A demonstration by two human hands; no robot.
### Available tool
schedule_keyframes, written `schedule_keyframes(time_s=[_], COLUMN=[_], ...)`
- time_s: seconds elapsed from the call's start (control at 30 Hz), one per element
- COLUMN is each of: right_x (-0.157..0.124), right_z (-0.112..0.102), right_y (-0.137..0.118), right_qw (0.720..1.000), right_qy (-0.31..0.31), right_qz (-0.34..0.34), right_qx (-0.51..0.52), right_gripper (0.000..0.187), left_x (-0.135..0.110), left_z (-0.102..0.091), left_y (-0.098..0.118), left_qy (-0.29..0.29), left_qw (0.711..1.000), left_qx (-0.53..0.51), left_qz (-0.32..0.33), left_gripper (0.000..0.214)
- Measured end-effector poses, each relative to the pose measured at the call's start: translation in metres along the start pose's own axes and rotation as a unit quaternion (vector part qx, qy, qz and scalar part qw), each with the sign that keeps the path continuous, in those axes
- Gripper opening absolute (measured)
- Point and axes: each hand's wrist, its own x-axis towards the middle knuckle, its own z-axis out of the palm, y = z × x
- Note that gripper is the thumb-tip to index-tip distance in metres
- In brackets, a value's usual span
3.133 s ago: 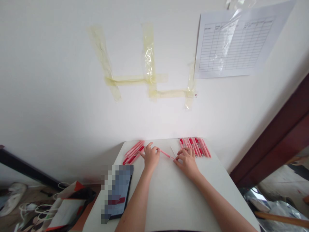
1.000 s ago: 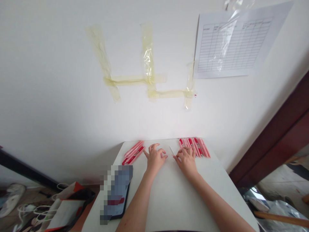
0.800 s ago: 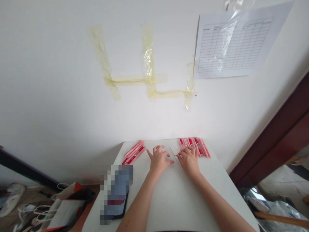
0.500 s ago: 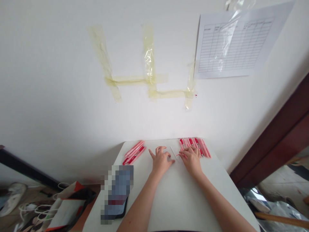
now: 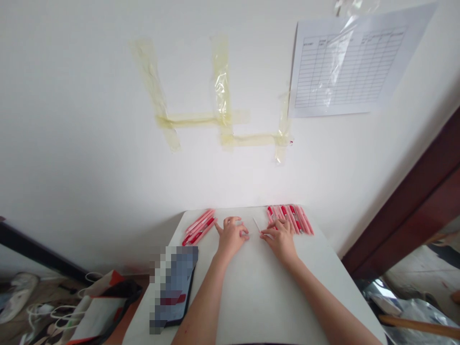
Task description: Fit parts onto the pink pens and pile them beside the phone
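Observation:
A thin white stick point(image 5: 256, 224), perhaps a pen refill, slants between my hands on the table. My right hand point(image 5: 282, 241) has its thumb and forefinger pinched at the stick's near end. Just beyond that hand lies a row of pink and red pens point(image 5: 291, 218), partly covered by my fingers. My left hand point(image 5: 229, 238) rests to the left of the stick, apart from it. Its fingers are bent but spread, and I see nothing held in them. The little finger reaches close to a smaller bunch of pink and red pens point(image 5: 200, 227).
A phone point(image 5: 179, 287), mostly blurred out, lies at the left edge of the white table point(image 5: 266, 306). The wall stands directly behind the table, with yellow tape point(image 5: 221, 91) and a printed sheet point(image 5: 352, 67) on it. Bags and cables point(image 5: 97, 306) are on the floor at left.
My left hand has shifted left, away from the stick. My right hand has moved slightly left, bringing its fingertips to the stick's near end; the red tip seen at its fingers is out of sight.

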Motion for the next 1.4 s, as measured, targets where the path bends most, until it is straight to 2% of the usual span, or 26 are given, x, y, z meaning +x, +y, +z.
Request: schedule_keyframes(time_s=[0.13,0.53,0.87,1.13,1.4], right_x=[-0.001,-0.002,-0.003,0.004,0.005], right_z=[0.001,0.004,0.005,-0.006,-0.007], right_y=[-0.005,-0.006,-0.004,0.012,0.035], right_qw=[1.0,0.999,0.999,0.999,0.998], right_qy=[-0.016,-0.041,-0.03,0.0,0.008], right_qz=[-0.005,-0.019,-0.019,0.014,0.058], right_qx=[0.012,0.005,0.008,0.038,0.018], right_gripper=[0.007,0.01,0.011,0.02,0.018], left_x=[-0.001,-0.001,0.0,0.001,0.002], left_z=[0.001,0.001,0.001,0.005,0.004], left_y=[0.004,0.005,0.003,-0.003,-0.003], left_qy=[0.002,0.011,0.011,0.043,0.048], left_qw=[1.0,1.0,1.0,0.999,0.998], left_qx=[-0.005,0.011,0.02,0.004,-0.004], left_qz=[0.014,0.014,-0.004,-0.003,-0.033], left_gripper=[0.007,0.014,0.018,0.018,0.015])
